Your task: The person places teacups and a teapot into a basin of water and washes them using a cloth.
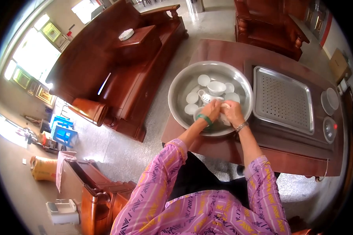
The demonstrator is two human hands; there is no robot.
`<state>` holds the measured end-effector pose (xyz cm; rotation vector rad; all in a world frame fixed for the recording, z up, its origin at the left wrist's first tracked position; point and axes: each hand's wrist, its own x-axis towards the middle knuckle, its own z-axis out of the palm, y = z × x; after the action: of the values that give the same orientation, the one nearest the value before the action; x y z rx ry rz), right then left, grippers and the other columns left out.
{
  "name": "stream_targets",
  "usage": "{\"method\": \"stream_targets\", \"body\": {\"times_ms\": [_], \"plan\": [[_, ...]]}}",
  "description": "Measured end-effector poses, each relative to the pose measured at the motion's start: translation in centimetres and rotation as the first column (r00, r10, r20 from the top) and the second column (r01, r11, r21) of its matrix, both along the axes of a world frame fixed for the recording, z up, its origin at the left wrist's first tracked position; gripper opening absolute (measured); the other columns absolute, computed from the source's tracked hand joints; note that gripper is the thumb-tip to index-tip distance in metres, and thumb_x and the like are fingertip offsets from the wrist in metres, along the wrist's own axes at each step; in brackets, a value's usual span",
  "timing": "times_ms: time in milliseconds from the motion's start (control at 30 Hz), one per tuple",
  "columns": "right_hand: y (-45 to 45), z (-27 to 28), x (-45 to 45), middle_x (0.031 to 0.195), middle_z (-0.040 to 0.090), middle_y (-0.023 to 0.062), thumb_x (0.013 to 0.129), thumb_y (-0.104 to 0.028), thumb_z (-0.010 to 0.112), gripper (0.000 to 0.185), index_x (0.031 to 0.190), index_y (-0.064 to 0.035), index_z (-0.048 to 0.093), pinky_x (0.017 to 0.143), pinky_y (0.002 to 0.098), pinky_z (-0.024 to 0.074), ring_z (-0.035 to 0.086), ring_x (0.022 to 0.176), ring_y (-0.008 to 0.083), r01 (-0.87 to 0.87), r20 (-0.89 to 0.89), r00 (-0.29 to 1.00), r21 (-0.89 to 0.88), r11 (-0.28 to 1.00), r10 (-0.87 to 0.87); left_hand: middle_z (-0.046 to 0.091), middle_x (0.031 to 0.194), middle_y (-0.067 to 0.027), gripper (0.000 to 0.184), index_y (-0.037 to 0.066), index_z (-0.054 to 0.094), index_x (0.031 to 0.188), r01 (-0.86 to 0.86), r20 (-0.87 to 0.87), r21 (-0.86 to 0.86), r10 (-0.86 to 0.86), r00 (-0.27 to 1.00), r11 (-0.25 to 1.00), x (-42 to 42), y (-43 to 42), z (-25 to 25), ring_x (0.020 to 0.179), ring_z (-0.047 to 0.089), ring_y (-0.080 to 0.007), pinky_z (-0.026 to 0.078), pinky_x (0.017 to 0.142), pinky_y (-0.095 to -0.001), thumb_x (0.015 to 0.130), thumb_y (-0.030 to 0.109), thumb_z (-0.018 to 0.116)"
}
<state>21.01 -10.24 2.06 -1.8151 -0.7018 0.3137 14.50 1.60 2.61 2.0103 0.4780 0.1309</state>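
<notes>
A wide metal basin [178,111] stands on the dark red table, holding several small white cups [203,80], a larger white bowl [216,87] and a white teapot or pitcher [204,95] in what looks like water. Over the basin's near part, my left hand [212,110] and my right hand [233,112] are close together, fingers closed on a pale cloth [224,119]. A green bangle is on the left wrist, a metal band on the right. Whether the cloth wraps a cup is hidden by the fingers.
On the table [208,51], a perforated metal tray [284,100] lies right of the basin. Beyond it are a white bowl [332,98] and a small metal dish [329,130]. A wooden sofa [121,78] stands at the left, an armchair [268,27] behind.
</notes>
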Motion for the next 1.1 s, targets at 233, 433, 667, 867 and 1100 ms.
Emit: {"method": "stream_targets", "body": {"times_ms": [233,433,667,867,1100], "plan": [[0.1,-0.7,0.0,0.08,0.061,0.0209,0.066,-0.014,0.06,0.019,0.08,-0.0012,0.062,0.066,0.0394,0.0467,0.059,0.077,0.0365,-0.01,0.244,0.967,-0.241,0.971,0.071,0.057,0.09,-0.0164,0.037,0.003,0.053,0.101,0.12,0.14,0.083,-0.131,0.981,0.989,1.6,0.5,-3.4,0.078,0.056,-0.0261,0.044,0.063,-0.0338,0.086,0.034,0.04],[-0.2,0.9,-0.9,0.083,0.062,0.0201,0.07,-0.014,0.061,0.022,0.091,-0.0047,0.064,0.067,0.0343,0.0467,0.06,0.077,0.033,0.171,0.134,0.976,0.001,0.985,-0.17,0.052,0.102,-0.0094,0.032,0.004,0.052,0.107,0.088,0.064,-0.415,-0.068,0.996,0.906,1.4,0.2,-0.8,0.086,0.055,-0.0186,0.052,0.058,-0.0287,0.084,0.026,0.048],[-0.3,1.9,-1.5,0.084,0.062,0.0187,0.067,-0.011,0.057,0.021,0.086,-0.0053,0.063,0.072,0.0426,0.0459,0.059,0.082,0.0356,0.104,0.248,0.969,-0.467,0.878,0.017,0.05,0.11,-0.0131,0.036,0.002,0.052,0.109,0.289,0.011,-0.324,-0.302,0.953,0.901,0.4,0.9,-0.7,0.087,0.055,-0.0239,0.052,0.062,-0.0295,0.075,0.011,0.059],[-0.3,1.1,-0.8,0.084,0.062,0.0206,0.07,-0.012,0.055,0.025,0.093,-0.0041,0.062,0.073,0.042,0.0461,0.059,0.082,0.0355,0.237,0.196,0.954,-0.031,0.971,-0.227,0.056,0.066,-0.01,0.044,0.002,0.045,0.106,0.028,-0.077,-0.307,-0.054,0.996,0.951,0.1,1.6,-0.1,0.039,0.051,-0.0139,0.039,0.033,-0.0268,0.079,0.032,0.061],[0.0,0.9,-1.1,0.092,0.061,0.0212,0.073,-0.015,0.055,0.032,0.102,-0.0017,0.059,0.077,0.0392,0.0461,0.058,0.088,0.0357,0.292,0.32,0.926,-0.279,0.915,-0.198,0.051,0.062,-0.0062,0.035,-0.001,0.051,0.084,-0.011,-0.213,-0.334,-0.064,0.975,0.943,-0.5,1.4,1.1,0.039,0.046,-0.0138,0.036,0.033,-0.0253,0.081,0.033,0.059]]}}
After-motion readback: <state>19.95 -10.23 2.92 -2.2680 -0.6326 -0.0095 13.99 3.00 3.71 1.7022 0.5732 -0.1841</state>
